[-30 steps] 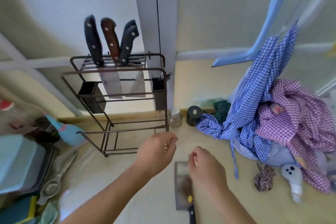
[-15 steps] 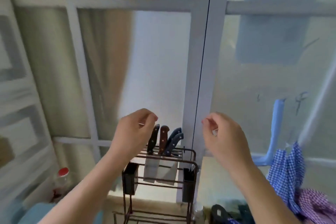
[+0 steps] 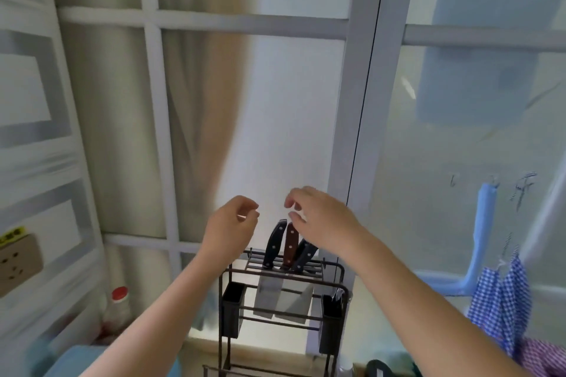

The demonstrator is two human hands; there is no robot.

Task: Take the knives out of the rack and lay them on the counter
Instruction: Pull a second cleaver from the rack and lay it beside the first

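A dark wire rack [image 3: 232,272] stands low in the middle of the view, in front of the window. Three knives stick up from its top: a black-handled knife [image 3: 274,243], a brown-handled knife [image 3: 290,244] and a dark blue-handled knife [image 3: 303,255], their broad blades [image 3: 283,297] hanging inside the rack. My left hand [image 3: 228,229] hovers above and left of the handles, fingers curled, holding nothing. My right hand [image 3: 321,219] hangs just above the handles with fingers spread and covers the top of the blue handle. The counter is out of view.
Two black cups [image 3: 232,306] hang at the rack's ends. A red-capped bottle [image 3: 118,306] stands at the left near a wall socket [image 3: 18,260]. Checked cloths [image 3: 502,294] and a blue hanger [image 3: 481,236] hang at the right. The window frame [image 3: 352,131] rises right behind the rack.
The view tilted up from the counter to the window. Both hands rose from the counter to the knife handles, and the right hand moved left until it is over them.
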